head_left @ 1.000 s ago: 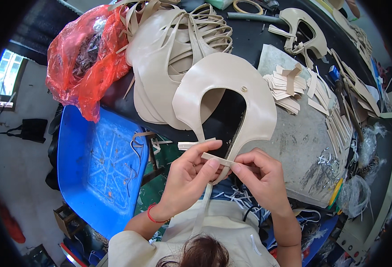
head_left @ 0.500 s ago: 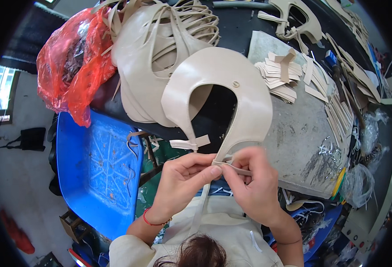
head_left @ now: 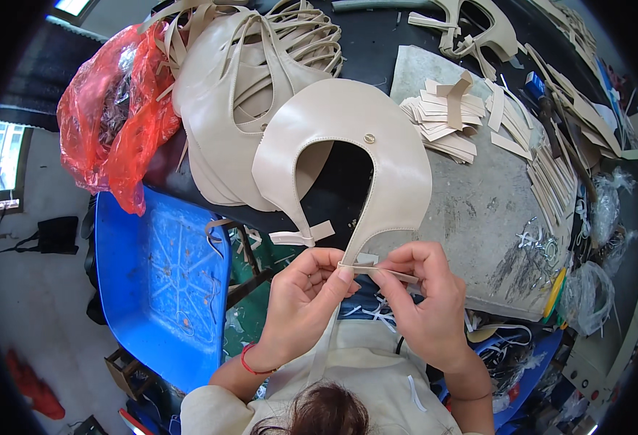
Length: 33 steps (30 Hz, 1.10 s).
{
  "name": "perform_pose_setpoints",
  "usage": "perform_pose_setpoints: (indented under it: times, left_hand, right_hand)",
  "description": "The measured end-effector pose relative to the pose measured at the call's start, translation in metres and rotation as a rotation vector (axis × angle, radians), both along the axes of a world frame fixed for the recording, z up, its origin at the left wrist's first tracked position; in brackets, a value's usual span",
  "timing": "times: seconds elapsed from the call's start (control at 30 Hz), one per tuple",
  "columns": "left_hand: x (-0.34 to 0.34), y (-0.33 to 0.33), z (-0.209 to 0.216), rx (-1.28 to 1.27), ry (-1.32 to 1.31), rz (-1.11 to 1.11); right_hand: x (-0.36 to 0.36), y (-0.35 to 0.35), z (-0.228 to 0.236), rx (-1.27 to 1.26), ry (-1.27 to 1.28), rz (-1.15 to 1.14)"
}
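A curved beige leather panel [head_left: 398, 167] with a stitched inner edge and a small round metal stud lies in front of me. My left hand [head_left: 301, 297] pinches its narrow right-hand end between thumb and fingers. A short beige leather strip [head_left: 362, 269] crosses that end, and my right hand [head_left: 427, 301] pinches the strip's free part between thumb and forefinger. Around the panel's other end sits a similar strip [head_left: 322, 231], its tails sticking out. From below my left hand a long pale strap [head_left: 324, 344] hangs over my lap.
Left of the panel is a stack of beige leather pieces [head_left: 210, 116], beside a red plastic bag [head_left: 116, 123]. A blue tub [head_left: 159, 290] stands at lower left. The grey board [head_left: 449, 217] at right bears cut strips [head_left: 442, 116] and metal rings [head_left: 543, 243].
My right hand has drawn slightly right and down, and the strip now stretches straighter between my hands. The panel has shifted a little left in view.
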<state>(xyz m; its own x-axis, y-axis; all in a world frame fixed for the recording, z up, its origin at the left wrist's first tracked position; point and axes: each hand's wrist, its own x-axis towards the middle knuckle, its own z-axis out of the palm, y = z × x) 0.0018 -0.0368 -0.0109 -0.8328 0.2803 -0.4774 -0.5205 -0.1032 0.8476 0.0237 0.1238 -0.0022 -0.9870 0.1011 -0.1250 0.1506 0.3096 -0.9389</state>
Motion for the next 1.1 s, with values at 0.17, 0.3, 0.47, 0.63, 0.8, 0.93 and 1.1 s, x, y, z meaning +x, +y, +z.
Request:
perform_pose_setpoints:
  times: [0.17, 0.3, 0.47, 0.63, 0.8, 0.93, 1.1]
  left_hand:
    - [0.003, 0.003, -0.002, 0.012, 0.005, 0.004]
    - [0.0, 0.002, 0.0, 0.093, 0.034, -0.027]
    - [-0.004, 0.003, -0.002, 0.039, 0.088, -0.127]
    - [-0.002, 0.016, -0.008, 0.129, 0.151, -0.005]
    - [-0.006, 0.029, -0.01, 0.142, 0.179, 0.046]
    - [-0.009, 0.042, -0.007, 0.104, 0.192, -0.021]
    - [-0.006, 0.032, -0.011, 0.115, 0.195, 0.104]
  right_hand:
    - [-0.002, -0.001, 0.002, 0.014, 0.012, -0.003]
    - [0.0, 0.003, 0.006, 0.072, 0.054, -0.019]
    - [0.009, 0.005, 0.003, 0.303, 0.242, 0.007]
    - [0.023, -0.01, -0.002, 0.552, 0.56, -0.01]
    - [0.038, -0.023, 0.007, 0.37, 0.408, 0.023]
    - [0.044, 0.008, 0.008, 0.159, 0.499, -0.248]
    - [0.09, 0.129, 0.005, 0.899, 0.311, -0.724]
